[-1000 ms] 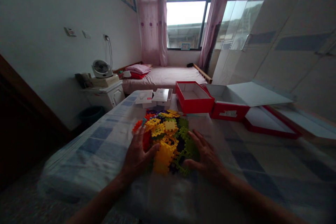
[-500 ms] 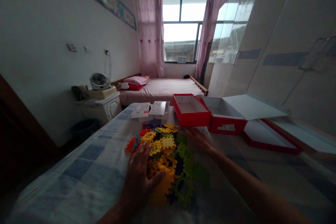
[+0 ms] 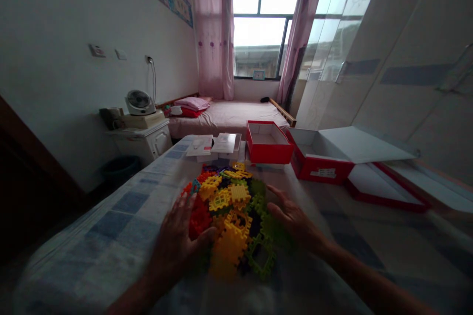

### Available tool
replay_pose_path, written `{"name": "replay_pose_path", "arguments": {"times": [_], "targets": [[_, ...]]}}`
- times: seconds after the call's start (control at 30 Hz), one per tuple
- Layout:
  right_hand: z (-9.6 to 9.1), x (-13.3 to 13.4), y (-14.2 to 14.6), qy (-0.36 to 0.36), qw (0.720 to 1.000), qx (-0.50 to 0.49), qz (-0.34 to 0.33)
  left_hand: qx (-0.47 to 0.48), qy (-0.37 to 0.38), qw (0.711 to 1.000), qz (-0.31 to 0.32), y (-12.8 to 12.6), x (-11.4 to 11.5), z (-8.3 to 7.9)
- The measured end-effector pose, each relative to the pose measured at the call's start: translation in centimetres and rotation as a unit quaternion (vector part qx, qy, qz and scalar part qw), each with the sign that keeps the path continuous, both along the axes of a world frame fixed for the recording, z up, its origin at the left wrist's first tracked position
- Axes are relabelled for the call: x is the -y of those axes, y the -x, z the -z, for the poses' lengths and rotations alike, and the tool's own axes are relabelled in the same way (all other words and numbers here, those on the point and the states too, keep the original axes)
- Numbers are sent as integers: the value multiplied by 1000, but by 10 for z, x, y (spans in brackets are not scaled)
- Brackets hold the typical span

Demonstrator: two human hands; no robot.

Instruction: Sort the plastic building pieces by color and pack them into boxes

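Note:
A heap of plastic interlocking building pieces (image 3: 231, 216) in yellow, orange, red, green and dark purple lies in front of me. Some are square with notched edges and cut-out middles. My left hand (image 3: 177, 234) rests against the left side of the heap, its fingers stretched out beside the red pieces (image 3: 199, 219). On the opposite side, my right hand (image 3: 290, 214) is at the green pieces (image 3: 261, 251), fingers extended and thumb apart. Neither hand grips a piece that I can see. The undersides of both hands are hidden.
Beyond the heap stand white boxes (image 3: 226, 143) and a red open box (image 3: 271, 152). Farther right are another red box (image 3: 320, 172) and a shallow red-edged lid (image 3: 388, 192). A blue-and-white checked cloth (image 3: 114, 226) covers the table.
My left hand has slid outward to the left, uncovering red pieces. My right hand has come nearer along the heap's right side. The view has tilted slightly downward.

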State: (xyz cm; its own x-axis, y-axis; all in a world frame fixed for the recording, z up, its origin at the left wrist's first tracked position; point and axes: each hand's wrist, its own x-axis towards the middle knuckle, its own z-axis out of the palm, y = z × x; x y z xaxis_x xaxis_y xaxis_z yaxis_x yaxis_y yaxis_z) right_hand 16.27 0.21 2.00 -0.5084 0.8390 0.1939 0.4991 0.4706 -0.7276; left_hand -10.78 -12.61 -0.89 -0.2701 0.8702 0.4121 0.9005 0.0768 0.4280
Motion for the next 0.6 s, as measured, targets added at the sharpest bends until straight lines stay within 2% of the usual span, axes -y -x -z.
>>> {"name": "replay_pose_path", "arguments": {"times": [0.07, 0.17, 0.37, 0.6], "targets": [[4, 24, -11, -4, 1000, 12, -8, 13, 37, 999, 15, -2, 2, 1], [11, 38, -18, -25, 1000, 7, -13, 28, 39, 997, 54, -19, 0, -2], [15, 35, -14, -50, 996, -63, -28, 19, -23, 996, 89, -66, -20, -13], [9, 29, -23, 14, 987, -150, 56, -17, -54, 987, 148, -119, -53, -29]]}}
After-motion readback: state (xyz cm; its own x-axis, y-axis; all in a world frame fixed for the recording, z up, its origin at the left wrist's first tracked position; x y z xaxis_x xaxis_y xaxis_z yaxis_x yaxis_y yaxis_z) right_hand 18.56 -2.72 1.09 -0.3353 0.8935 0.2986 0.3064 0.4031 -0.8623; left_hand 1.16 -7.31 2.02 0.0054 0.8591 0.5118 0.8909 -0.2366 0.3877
